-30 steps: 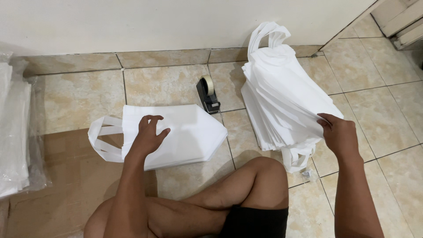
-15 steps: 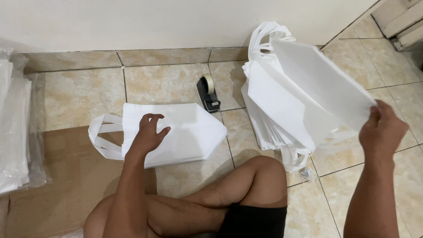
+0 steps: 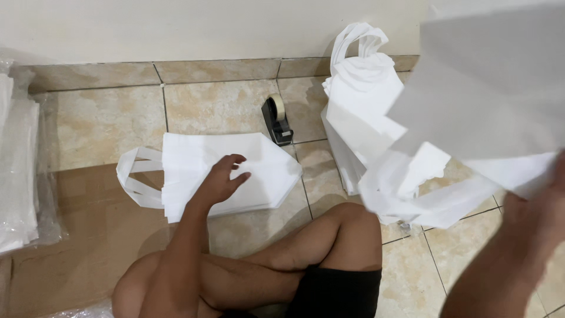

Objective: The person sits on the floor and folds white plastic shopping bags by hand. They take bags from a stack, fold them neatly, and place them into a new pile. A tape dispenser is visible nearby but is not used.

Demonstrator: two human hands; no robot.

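Head view: a person sits cross-legged on a tiled floor, both hands on white fabric bags.
Lifted bag (image 3: 494, 100): held up near the camera at the right, blurred, filling the upper right corner; its handles (image 3: 412, 200) hang down over the stack below.
Right hand (image 3: 538, 215): at the right edge, low on the lifted bag; the fingers look closed on the fabric, though blur hides the exact hold.
Folded bag (image 3: 259, 176): lies flat on the floor in front of the knees, body folded to a point at the right, loop handles (image 3: 138, 176) spread out to the left.
Left hand (image 3: 220, 182): rests palm down on the folded bag, fingers spread and loosely curled, clamped on nothing.
Done, as I judge it: one bag lies folded flat, perhaps with more beneath it.
Left: one bag is in the air, unfolded, and a stack (image 3: 359, 118) of like bags still waits by the wall.
Tape dispenser (image 3: 276, 119): black, upright on the tiles between the folded bag and the stack, touching neither.
Wrapped packs (image 3: 20, 171): white goods in clear plastic at the left edge, well apart from the hands.
Cardboard (image 3: 76, 235): a brown sheet under the handles and the left knee.
In the way: the hanging handles drape over the stack; the raised knee (image 3: 347, 227) sits between the two hands; the dispenser stands near the folded bag's point.
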